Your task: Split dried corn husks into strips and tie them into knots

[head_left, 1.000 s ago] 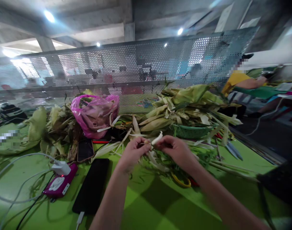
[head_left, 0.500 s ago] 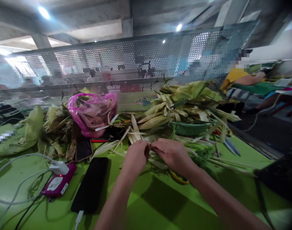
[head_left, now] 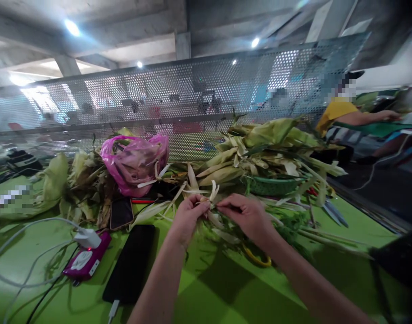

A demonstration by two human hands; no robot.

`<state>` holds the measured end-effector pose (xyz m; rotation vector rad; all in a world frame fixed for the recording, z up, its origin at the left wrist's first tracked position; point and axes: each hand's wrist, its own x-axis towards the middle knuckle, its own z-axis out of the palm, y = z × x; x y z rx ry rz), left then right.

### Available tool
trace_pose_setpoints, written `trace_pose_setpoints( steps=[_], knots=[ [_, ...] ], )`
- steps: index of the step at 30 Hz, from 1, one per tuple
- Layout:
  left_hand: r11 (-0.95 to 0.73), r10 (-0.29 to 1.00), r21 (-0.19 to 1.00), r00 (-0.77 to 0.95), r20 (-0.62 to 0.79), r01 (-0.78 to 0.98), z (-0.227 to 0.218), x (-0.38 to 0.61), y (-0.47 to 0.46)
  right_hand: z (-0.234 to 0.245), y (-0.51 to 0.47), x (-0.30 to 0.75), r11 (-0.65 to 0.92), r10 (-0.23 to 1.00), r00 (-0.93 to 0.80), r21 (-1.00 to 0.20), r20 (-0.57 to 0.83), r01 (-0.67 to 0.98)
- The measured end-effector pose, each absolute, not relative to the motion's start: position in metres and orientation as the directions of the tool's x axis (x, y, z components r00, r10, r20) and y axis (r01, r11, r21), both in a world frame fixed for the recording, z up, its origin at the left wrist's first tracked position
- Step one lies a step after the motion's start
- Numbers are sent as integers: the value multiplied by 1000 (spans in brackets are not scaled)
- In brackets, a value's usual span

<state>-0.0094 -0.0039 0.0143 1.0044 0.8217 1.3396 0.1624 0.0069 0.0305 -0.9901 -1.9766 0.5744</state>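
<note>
In the head view, my left hand (head_left: 189,217) pinches a small pale bundle of corn husk strips (head_left: 214,192) between thumb and fingers. My right hand (head_left: 246,215) is closed at the bundle's right side, its fingertips pinched on a thin end of it. Below and behind both hands lie loose husk scraps and green stringy fibres (head_left: 288,231). A yellow ring-shaped handle (head_left: 258,258) shows under my right wrist. Just beyond, a heap of corn husks (head_left: 260,150) rises over a green basket (head_left: 276,185).
Scissors (head_left: 334,212) lie at right. A pink plastic bag (head_left: 138,162) of husks stands at back left. Nearer are a black phone (head_left: 131,265), another phone (head_left: 121,213) and a purple power strip (head_left: 87,261) with cables. A perforated metal panel (head_left: 192,108) closes the back; a person in yellow (head_left: 341,112) sits beyond.
The husk bundle now stands up between my hands, its curled tips visible. My left hand has turned so its thumb shows. The whole view has shifted slightly.
</note>
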Motion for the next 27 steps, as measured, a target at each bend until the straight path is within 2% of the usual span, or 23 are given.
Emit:
trace_pose_setpoints(
  steps=[3, 6, 9, 11, 12, 14, 17, 19, 21, 23, 25, 27],
  knots=[
    [-86, 995, 971, 19, 93, -225, 8, -8, 2, 31, -4, 157, 681, 723, -437, -444, 535, 582],
    [-201, 979, 966, -4, 204, 162, 8, -6, 0, 33, -8, 157, 705, 670, -518, -238, 532, 668],
    [-354, 930, 784, 102, 353, 509, 11, -4, -8, 35, -7, 161, 703, 640, -585, -72, 498, 707],
    [-428, 899, 679, 204, 387, 596, 15, -6, -13, 37, -2, 166, 708, 649, -596, -89, 473, 700],
    [-445, 894, 670, 255, 368, 595, 17, -7, -14, 37, 1, 169, 715, 666, -591, -161, 455, 681],
    [-426, 893, 763, 363, 267, 487, 20, -12, -15, 39, 8, 176, 699, 716, -571, -404, 403, 591],
    [-224, 895, 966, 420, 151, 132, 22, -16, -14, 38, 17, 180, 524, 812, -495, -762, 310, 381],
    [-94, 929, 988, 346, 130, -119, 22, -15, -12, 35, 18, 176, 426, 857, -423, -868, 296, 256],
    [-43, 966, 951, 231, 118, -305, 18, -11, -10, 30, 15, 168, 423, 873, -354, -881, 335, 211],
    [-41, 988, 921, 119, 94, -388, 13, -7, -6, 25, 9, 159, 490, 861, -306, -824, 407, 284],
    [-60, 996, 931, 41, 80, -361, 8, -3, -2, 22, 2, 153, 582, 813, -310, -693, 493, 425],
    [-119, 993, 967, -22, 117, -227, 5, 0, 1, 21, -4, 150, 641, 757, -344, -530, 556, 555]
  ],
)
